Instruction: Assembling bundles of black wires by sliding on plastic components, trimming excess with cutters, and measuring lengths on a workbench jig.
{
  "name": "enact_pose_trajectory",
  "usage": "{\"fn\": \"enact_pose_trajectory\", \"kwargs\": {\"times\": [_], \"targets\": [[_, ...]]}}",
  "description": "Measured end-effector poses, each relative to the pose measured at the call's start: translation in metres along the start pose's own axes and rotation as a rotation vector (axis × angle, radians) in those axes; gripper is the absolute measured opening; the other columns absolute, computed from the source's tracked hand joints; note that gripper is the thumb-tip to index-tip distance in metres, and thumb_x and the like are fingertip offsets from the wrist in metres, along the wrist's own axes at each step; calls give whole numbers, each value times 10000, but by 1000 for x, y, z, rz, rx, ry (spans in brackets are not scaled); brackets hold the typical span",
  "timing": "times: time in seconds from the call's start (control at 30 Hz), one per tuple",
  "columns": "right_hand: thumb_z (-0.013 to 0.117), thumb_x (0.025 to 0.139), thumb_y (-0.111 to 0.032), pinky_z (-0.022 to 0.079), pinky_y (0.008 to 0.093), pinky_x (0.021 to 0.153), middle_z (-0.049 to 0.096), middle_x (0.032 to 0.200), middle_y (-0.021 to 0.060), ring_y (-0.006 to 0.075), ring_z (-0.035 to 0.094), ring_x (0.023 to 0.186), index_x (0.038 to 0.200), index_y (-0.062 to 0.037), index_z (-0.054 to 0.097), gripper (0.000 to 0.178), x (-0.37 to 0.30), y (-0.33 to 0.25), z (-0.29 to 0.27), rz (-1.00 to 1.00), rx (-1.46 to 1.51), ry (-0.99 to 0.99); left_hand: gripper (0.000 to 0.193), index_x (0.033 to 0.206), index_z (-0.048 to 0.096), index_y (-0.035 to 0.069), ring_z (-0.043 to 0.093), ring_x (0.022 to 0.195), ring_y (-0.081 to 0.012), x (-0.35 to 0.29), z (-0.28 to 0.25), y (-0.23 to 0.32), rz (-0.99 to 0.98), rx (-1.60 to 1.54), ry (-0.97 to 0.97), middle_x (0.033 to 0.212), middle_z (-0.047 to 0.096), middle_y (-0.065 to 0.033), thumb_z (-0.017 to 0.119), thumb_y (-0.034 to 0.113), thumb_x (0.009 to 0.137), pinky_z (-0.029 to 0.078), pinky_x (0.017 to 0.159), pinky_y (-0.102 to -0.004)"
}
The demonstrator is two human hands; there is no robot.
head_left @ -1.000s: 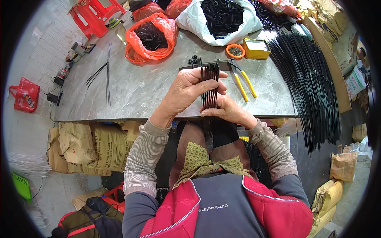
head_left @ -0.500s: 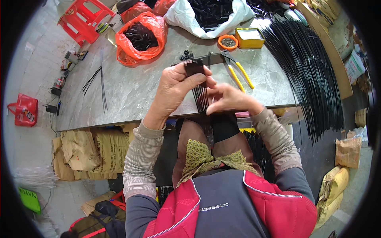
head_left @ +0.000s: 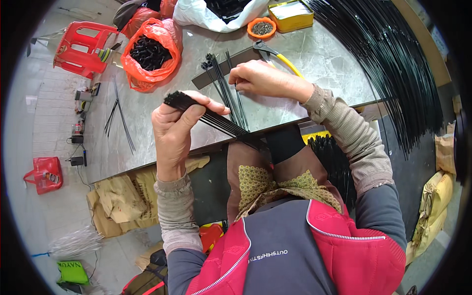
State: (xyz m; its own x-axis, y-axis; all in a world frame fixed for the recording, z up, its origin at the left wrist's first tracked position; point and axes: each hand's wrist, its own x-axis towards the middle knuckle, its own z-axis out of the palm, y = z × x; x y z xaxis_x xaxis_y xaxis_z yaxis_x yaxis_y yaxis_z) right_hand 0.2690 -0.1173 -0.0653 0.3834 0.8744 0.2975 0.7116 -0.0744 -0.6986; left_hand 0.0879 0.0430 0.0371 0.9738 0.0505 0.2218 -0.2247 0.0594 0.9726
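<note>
My left hand [head_left: 174, 123] is closed round a flat bunch of thin black rods [head_left: 219, 122], held tilted over the table's near edge. Their dark upper ends stick out above my thumb, and the lower ends reach toward my lap. To the right, my right hand [head_left: 265, 78] bends over the table with its fingers pinched at a single thin black rod [head_left: 240, 105]; the fingertips partly hide it. Beside that rod lie several more black rods [head_left: 222, 83] with knobbed ends, resting across a dark flat bar [head_left: 202, 78].
Yellow-handled pliers [head_left: 287, 64] lie beyond my right hand. Farther back stand an orange dish [head_left: 261, 35] of small metal parts, a yellow tin [head_left: 295, 22], a red bag [head_left: 135, 71] and a white sack [head_left: 189, 14] of black pieces. Long black rods [head_left: 393, 64] cover the table's right side.
My hands have moved apart. The left has gone left and down with the bunch, tilting it; the right has left the bunch and reached up to the rods on the table. The view has shifted.
</note>
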Motion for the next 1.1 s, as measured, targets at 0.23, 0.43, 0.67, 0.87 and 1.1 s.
{"fn": "enact_pose_trajectory", "kwargs": {"times": [0.23, 0.43, 0.67, 0.87, 1.1], "targets": [[775, 812, -155, 525, 336, 674, 685, 836, 120, 213, 666, 754, 970, 14, 605, 286, 7, 4, 21, 247, 160, 204, 103, 1041, 658, -39, 725, 905, -318, -2, -2, 0, 8, 13, 6, 938, 728, -198, 613, 7, 961, 585, 865, -451], [775, 799, -146, 528, 360, 690, 656, 802, 124, 234, 663, 761, 955, 31, 563, 317, 11, 13, 30, 292, 160, 263, 102, 1046, 651, -33, 728, 897, -321, -3, -4, -2, 19, 6, 8, 940, 729, -204, 611, 7, 961, 586, 865, -455], [721, 808, -119, 527, 360, 729, 651, 803, 130, 238, 660, 770, 1064, 45, 530, 359, 20, 7, 28, 289, 148, 214, 97, 1048, 641, -30, 730, 895, -325, -4, -7, -3, 26, 32, -5, 941, 728, -205, 614, 16, 966, 588, 864, -458], [697, 800, -134, 518, 338, 726, 659, 840, 125, 206, 647, 779, 1201, 71, 505, 490, 24, 5, 23, 356, 230, 324, 104, 1058, 633, -34, 730, 900, -333, -3, -6, -5, 41, 9, -21, 939, 725, -212, 610, 13, 968, 589, 865, -462], [695, 776, -237, 513, 331, 755, 672, 926, 122, 187, 637, 860, 1128, 42, 610, 457, 18, 7, 12, 559, 582, 232, 102, 1057, 626, -47, 727, 907, -344, -5, -10, -7, 56, -18, -54, 957, 720, -222, 597, -3, 969, 593, 863, -479]]}}
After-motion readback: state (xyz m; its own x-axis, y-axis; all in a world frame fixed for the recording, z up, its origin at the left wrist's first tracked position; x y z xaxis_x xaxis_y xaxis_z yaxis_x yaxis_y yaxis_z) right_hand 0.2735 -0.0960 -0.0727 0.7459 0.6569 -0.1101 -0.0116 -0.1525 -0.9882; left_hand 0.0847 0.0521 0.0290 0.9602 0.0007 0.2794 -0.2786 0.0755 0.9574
